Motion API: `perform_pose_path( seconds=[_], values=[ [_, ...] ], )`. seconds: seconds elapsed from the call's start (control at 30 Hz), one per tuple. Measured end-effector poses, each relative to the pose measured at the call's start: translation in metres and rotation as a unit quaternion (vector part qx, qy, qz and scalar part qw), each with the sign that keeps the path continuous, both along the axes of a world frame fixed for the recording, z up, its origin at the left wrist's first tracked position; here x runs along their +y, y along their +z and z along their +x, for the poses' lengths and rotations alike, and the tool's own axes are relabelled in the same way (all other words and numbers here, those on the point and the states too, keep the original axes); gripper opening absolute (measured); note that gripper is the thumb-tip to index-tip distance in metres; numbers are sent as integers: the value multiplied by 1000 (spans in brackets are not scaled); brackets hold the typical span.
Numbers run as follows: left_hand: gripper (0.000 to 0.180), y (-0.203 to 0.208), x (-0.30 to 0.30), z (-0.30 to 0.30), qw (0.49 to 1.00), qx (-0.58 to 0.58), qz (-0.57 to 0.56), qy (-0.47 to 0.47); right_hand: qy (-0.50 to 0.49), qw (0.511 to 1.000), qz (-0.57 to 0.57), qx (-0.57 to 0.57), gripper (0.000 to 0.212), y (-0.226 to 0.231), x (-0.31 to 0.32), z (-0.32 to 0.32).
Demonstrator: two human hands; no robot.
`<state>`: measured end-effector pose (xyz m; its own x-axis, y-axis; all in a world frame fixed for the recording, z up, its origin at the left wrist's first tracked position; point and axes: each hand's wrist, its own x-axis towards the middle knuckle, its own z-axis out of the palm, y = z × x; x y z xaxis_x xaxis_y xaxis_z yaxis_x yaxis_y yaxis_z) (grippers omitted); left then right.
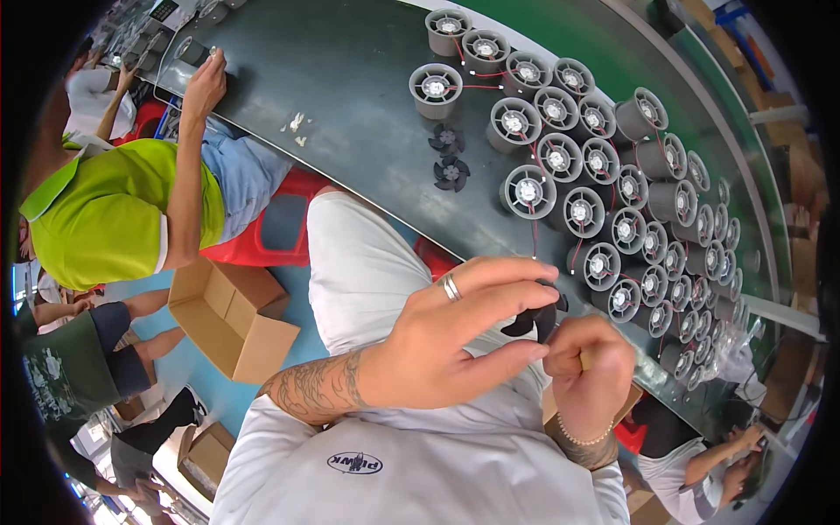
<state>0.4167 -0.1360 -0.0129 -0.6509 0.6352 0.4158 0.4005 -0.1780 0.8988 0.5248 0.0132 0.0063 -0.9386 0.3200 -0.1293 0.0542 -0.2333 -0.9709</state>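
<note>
My left hand (464, 328), with a ring on one finger, curls around a small black fan blade (535, 319) held over my lap. My right hand (591, 372), wearing a bead bracelet, pinches the same black part from the other side. Both hands hover just in front of the dark grey worktable (350, 79). Several grey round fan housings (560, 157) with red wires stand packed together on the table beyond my hands. Two loose black fan blades (449, 157) lie on the table near them.
A person in a green shirt (114, 210) sits on a red stool (280, 227) to my left, one hand (206, 83) on the table. An open cardboard box (232, 319) lies on the blue floor. Another person's hands (744, 455) work at lower right.
</note>
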Motion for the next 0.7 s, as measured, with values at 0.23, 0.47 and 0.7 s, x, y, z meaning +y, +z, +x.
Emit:
perform_pose_path(
  seconds=[0.23,0.47,0.7],
  values=[
    [43,9,10,7,1000,9,7,-5,50,970,225,78,20,8,16,-4],
    [46,2,16,5,994,-47,64,-70,69,971,207,95,12,6,26,-2],
    [48,-3,13,8,959,-229,106,-132,82,975,182,93,14,5,24,-4]
  ],
)
